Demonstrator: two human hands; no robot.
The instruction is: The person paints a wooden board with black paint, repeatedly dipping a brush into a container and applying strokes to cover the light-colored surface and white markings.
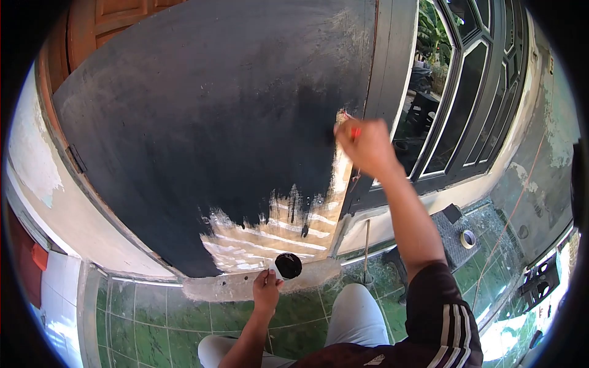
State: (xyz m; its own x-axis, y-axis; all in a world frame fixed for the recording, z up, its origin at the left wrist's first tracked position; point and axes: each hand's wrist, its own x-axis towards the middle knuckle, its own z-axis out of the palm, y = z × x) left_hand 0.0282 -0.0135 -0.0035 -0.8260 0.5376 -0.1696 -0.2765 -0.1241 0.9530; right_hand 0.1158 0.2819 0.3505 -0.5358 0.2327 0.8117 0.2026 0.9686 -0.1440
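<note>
One panel (184, 122) is being worked on here, upright in front of the person, most of its face covered in dark paint. One bare patch (270, 236) is seen low down, tan with several white streaks, and a narrow bare strip runs up the right edge. Two hands are in play. By the right hand (366, 146), closed in a fist near that strip, one red-handled tool (356, 132) is gripped; its working end is masked by the fingers, so contact with the panel cannot be told. By the left hand (267, 293), fingers pinched on the near side, one cup (288, 266) is held, dark inside, just in front of the panel's foot. And that foot is partly blocked from sight by the cup! To the right, the dark window frame (399, 73) is crossed low down by the right forearm. One upright stick (367, 245) is spotted near the wall, and beyond the arm stands one low grey stool (443, 232), on which one tape roll (468, 239) and one dark block (452, 213) are set. Below, green floor tiles (233, 316) are partly hidden by two pale-trousered knees. At upper left, one brown wooden door (116, 21) is half covered by the panel.
</note>
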